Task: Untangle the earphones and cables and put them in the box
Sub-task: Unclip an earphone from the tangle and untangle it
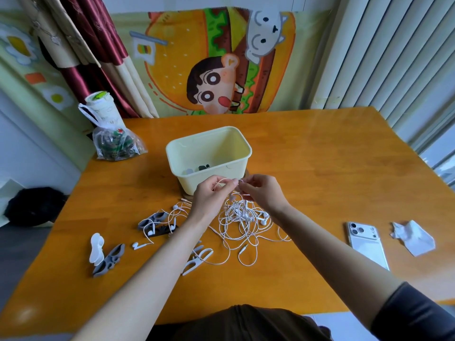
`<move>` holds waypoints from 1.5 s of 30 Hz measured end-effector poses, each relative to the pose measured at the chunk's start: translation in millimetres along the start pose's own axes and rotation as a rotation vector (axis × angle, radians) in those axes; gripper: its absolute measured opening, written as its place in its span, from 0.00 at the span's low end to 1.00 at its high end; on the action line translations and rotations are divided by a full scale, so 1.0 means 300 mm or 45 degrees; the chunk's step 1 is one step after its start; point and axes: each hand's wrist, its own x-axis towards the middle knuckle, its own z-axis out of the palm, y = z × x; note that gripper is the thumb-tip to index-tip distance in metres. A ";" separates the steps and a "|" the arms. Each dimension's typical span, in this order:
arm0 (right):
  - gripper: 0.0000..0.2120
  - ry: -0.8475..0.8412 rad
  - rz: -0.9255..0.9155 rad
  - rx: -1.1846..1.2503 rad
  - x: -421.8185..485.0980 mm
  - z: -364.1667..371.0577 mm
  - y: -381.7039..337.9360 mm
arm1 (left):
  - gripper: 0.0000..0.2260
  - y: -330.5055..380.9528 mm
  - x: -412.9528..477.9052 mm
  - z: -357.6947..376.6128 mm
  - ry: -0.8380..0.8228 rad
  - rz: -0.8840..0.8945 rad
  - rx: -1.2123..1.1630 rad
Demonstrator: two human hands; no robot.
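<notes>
A tangle of white earphones and cables (243, 220) lies on the orange table in front of a pale yellow box (209, 146). My left hand (211, 196) and my right hand (262, 191) are raised just above the tangle, close to the box's near wall. Each pinches a strand of the white cable between thumb and fingers, and the strands hang down into the heap. Another white earphone (138, 245) lies loose to the left. A few small dark and grey items (200, 168) sit in the bottom of the box.
Grey and white cable winders (108, 259) lie scattered at the left front, one white winder (197, 259) under my left forearm. A white phone (366, 242) and crumpled tissue (412, 236) lie at the right. A plastic bag (115, 143) stands at the back left.
</notes>
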 end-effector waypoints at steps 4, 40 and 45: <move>0.06 0.006 -0.066 0.006 0.006 0.014 -0.012 | 0.08 -0.004 0.014 -0.002 0.088 0.017 0.043; 0.07 0.080 0.130 0.476 -0.026 0.000 -0.034 | 0.09 -0.035 0.000 0.009 -0.121 0.123 0.376; 0.08 0.037 0.124 0.456 -0.032 -0.003 -0.032 | 0.07 -0.011 -0.006 -0.002 -0.111 0.075 0.250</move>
